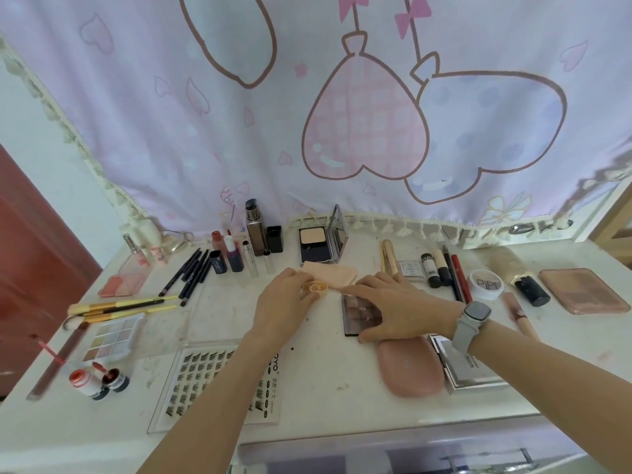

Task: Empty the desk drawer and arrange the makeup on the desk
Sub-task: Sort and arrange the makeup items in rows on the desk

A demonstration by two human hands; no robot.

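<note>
My left hand [282,304] pinches a small round orange-rimmed clear case [314,288] at the middle of the white desk [328,381]. My right hand [393,307], with a grey watch on its wrist, rests on a dark eyeshadow palette [359,314] and grips its near edge with the thumb. A peach powder puff [333,272] lies just behind both hands. An open compact with a mirror [321,246] stands at the back. The drawer [427,456] shows at the bottom edge, its inside hidden.
Left: pencils [191,271], yellow brushes [119,306], a pale palette [111,338], a blush [121,283], red pots [97,381], a lash tray [212,381]. Right: a pink oval case [412,367], a silver box [472,367], a white jar [485,283], a large brush [519,275], a rose-gold compact [583,290]. A curtain hangs behind.
</note>
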